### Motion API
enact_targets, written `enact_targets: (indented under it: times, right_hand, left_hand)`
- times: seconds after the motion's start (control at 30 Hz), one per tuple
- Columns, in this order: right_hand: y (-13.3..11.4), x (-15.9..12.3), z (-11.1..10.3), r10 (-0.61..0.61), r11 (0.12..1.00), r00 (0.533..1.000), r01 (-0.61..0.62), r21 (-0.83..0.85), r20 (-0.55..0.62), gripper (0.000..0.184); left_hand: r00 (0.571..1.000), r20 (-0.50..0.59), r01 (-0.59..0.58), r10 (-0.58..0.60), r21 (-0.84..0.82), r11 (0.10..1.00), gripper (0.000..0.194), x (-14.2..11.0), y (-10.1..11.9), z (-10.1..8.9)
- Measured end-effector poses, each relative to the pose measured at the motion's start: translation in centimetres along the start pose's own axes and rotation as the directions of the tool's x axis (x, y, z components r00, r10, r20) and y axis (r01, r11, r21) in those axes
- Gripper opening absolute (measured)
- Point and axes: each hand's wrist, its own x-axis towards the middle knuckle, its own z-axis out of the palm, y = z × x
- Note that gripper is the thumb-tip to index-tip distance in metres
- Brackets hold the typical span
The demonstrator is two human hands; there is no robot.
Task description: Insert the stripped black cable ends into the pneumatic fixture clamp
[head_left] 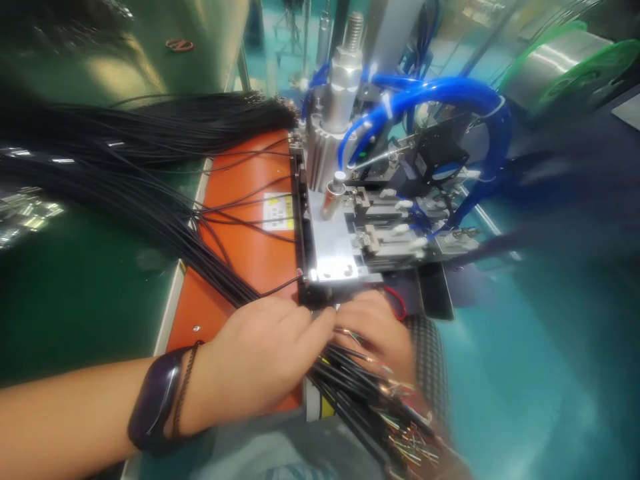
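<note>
The left hand curls over a bundle of black cables, its grip closed on them beside the orange machine cover; the right hand bends close at the stripped wire ends, its grip too hidden to tell

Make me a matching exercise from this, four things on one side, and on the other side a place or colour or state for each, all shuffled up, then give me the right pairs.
Column one:
1. spool
2. thick tubing
3. wristband
4. cable bundle

Column two:
A. around the wrist of the left hand
B. running across the orange cover
C. with green rims
D. blue, curved in a loop

Right pairs: 1-C, 2-D, 3-A, 4-B
</note>
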Motion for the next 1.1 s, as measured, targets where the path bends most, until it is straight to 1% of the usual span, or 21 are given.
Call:
enact_targets:
  times: [0.1,0.17,0.23,0.37,0.43,0.53,0.6,0.63,0.7,0.77,0.8,0.83,0.9,0.97,1.0,1.03,1.1]
  right_hand:
    - [-0.3,-0.2,-0.3,0.085,0.996,0.995,-0.084,0.025,-0.051,0.008]
    - [-0.6,-0.3,-0.5,0.130,0.991,0.990,-0.128,0.047,-0.048,0.009]
    - [-0.8,-0.4,-0.7,0.156,0.986,0.987,-0.153,0.060,-0.047,0.010]
    - [-0.8,-0.7,-0.5,0.228,0.973,0.969,-0.223,0.059,-0.092,0.010]
    - [-0.8,-0.9,-0.4,0.270,0.963,0.955,-0.265,0.054,-0.127,0.014]
    - [-1.0,-1.4,-0.3,0.284,0.959,0.944,-0.281,0.041,-0.167,0.016]
    - [-1.2,-1.6,-0.4,0.255,0.967,0.946,-0.253,0.035,-0.202,0.016]
    - [-1.3,-1.7,-0.4,0.222,0.975,0.950,-0.221,0.027,-0.219,0.017]
    - [-1.4,-2.0,-0.4,0.118,0.992,0.969,-0.125,-0.020,-0.216,0.018]
    - [-1.3,-2.1,-0.3,0.008,0.993,0.987,-0.026,-0.112,-0.163,0.017]
    - [-1.3,-2.1,-0.2,-0.016,0.988,0.992,-0.005,-0.157,-0.129,0.016]
    - [-1.2,-2.0,-0.1,-0.009,0.982,0.994,-0.011,-0.188,-0.105,0.014]
    - [-1.2,-1.8,0.1,0.084,0.976,0.990,-0.105,-0.190,-0.115,0.010]
    - [-1.5,-1.7,0.2,0.205,0.967,0.965,-0.226,-0.120,-0.163,0.006]
    - [-1.7,-1.6,0.3,0.241,0.962,0.953,-0.259,-0.083,-0.183,0.006]
    - [-2.0,-1.6,0.3,0.257,0.960,0.947,-0.273,-0.057,-0.192,0.005]
    - [-2.4,-1.5,0.4,0.249,0.965,0.950,-0.261,-0.040,-0.190,0.008]
  left_hand:
    - [0.996,0.070,0.053,-0.053,-0.001,0.999,0.035,0.1,0.2,-0.4]
    - [0.986,0.129,0.109,-0.105,-0.023,0.994,0.033,0.2,0.4,-0.9]
    - [0.977,0.167,0.142,-0.132,-0.054,0.988,0.033,0.4,0.6,-1.3]
    - [0.979,0.136,0.161,-0.149,-0.076,0.984,0.034,0.8,0.7,-1.9]
    - [0.982,0.107,0.164,-0.156,-0.071,0.984,0.031,0.9,0.6,-1.9]
    - [0.985,0.073,0.164,-0.159,-0.060,0.985,0.028,0.9,0.6,-1.7]
    - [0.985,0.050,0.165,-0.163,-0.047,0.985,0.026,0.9,0.5,-1.5]
    - [0.985,0.046,0.168,-0.166,-0.044,0.985,0.025,0.8,0.5,-1.3]
    - [0.983,0.050,0.180,-0.178,-0.052,0.982,0.022,0.8,0.4,-1.2]
    - [0.979,0.062,0.196,-0.192,-0.061,0.979,0.018,0.7,0.3,-1.2]
    - [0.978,0.062,0.203,-0.199,-0.059,0.977,0.018,0.7,0.3,-1.2]
    - [0.977,0.056,0.206,-0.203,-0.055,0.977,0.018,0.7,0.3,-1.2]
    - [0.977,0.051,0.211,-0.208,-0.044,0.977,0.019,0.7,0.4,-1.2]
    - [0.975,0.059,0.216,-0.214,-0.034,0.976,0.020,0.7,0.4,-1.2]
    - [0.974,0.067,0.221,-0.218,-0.028,0.975,0.020,0.6,0.4,-1.1]
    - [0.972,0.075,0.226,-0.223,-0.022,0.974,0.020,0.6,0.5,-1.0]
    - [0.974,0.070,0.219,-0.218,-0.013,0.976,0.018,0.6,0.4,-0.8]
